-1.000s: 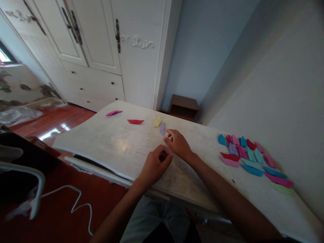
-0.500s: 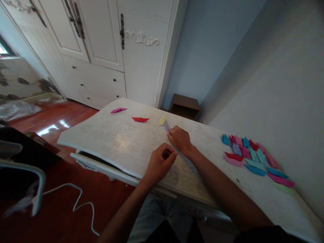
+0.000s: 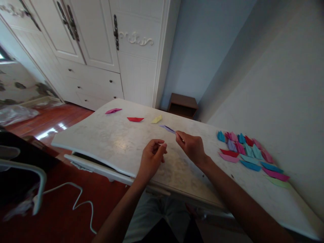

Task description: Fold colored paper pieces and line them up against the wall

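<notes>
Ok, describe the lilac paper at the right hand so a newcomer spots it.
Start at the white tabletop, then find the person's right hand. The lilac folded paper juts leftward from its grip; unlike the yellow folded paper lying just beyond, it is held.

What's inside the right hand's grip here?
One end of a pale purple folded paper is in the right hand, with the rest sticking out to the left. The hand covers the gripped end, so its shape cannot be seen.
</notes>
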`<state>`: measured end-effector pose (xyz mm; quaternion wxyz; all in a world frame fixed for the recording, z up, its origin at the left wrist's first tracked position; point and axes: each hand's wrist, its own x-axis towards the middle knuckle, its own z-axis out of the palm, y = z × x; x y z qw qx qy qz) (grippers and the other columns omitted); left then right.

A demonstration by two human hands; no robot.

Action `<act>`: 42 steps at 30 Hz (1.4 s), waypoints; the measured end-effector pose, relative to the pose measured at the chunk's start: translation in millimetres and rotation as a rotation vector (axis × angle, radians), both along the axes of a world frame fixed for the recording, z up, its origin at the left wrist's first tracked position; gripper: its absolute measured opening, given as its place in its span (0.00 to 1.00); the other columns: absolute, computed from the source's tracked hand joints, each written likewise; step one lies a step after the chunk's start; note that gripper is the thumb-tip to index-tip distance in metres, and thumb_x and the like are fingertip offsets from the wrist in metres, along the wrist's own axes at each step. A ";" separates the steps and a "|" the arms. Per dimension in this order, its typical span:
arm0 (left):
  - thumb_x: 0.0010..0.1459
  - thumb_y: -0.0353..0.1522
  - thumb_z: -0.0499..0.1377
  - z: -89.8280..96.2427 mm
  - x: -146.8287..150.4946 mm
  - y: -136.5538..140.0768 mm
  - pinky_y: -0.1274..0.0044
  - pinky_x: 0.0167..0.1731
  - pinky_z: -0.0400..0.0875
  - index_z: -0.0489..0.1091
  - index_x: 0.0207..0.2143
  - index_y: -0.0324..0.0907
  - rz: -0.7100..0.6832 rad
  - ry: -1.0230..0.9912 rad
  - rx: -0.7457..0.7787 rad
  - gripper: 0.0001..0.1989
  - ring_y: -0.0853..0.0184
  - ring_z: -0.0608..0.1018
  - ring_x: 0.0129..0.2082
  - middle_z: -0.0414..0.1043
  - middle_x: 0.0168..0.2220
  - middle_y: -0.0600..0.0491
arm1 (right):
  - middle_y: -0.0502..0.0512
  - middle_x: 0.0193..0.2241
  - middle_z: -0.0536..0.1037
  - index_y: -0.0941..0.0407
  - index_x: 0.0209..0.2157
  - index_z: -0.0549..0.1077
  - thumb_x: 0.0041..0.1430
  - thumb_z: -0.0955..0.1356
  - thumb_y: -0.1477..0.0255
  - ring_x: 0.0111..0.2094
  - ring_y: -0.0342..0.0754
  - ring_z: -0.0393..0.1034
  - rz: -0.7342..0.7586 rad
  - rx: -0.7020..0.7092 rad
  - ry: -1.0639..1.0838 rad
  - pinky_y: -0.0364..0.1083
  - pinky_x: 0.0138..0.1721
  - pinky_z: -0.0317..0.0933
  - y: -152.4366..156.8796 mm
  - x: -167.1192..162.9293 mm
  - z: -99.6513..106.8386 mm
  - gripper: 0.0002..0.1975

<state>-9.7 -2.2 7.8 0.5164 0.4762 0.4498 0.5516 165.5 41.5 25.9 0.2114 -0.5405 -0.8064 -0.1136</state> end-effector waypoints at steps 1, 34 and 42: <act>0.55 0.43 0.61 1.7 -0.3 0.0 0.83 0.15 0.61 0.68 0.40 0.38 0.013 -0.024 -0.005 0.18 0.76 0.69 0.16 0.74 0.27 0.55 | 0.56 0.31 0.83 0.56 0.40 0.78 0.70 0.57 0.64 0.29 0.45 0.75 0.062 0.001 0.017 0.41 0.28 0.57 -4.5 3.4 -0.3 0.20; 0.54 0.40 0.64 -1.3 -3.0 -0.9 0.84 0.18 0.65 0.73 0.35 0.38 0.020 0.018 0.017 0.14 0.75 0.72 0.18 0.76 0.27 0.55 | 0.51 0.25 0.78 0.57 0.29 0.77 0.53 0.73 0.61 0.21 0.40 0.69 0.162 -0.596 1.358 0.40 0.22 0.60 -48.2 4.3 7.6 0.13; 0.52 0.39 0.63 1.9 24.9 -12.2 0.80 0.25 0.70 0.75 0.34 0.39 -0.103 0.263 0.032 0.12 0.70 0.76 0.23 0.76 0.25 0.54 | 0.50 0.21 0.76 0.57 0.25 0.76 0.49 0.75 0.60 0.19 0.40 0.65 -0.072 -0.458 1.433 0.40 0.21 0.57 -82.0 73.2 7.6 0.14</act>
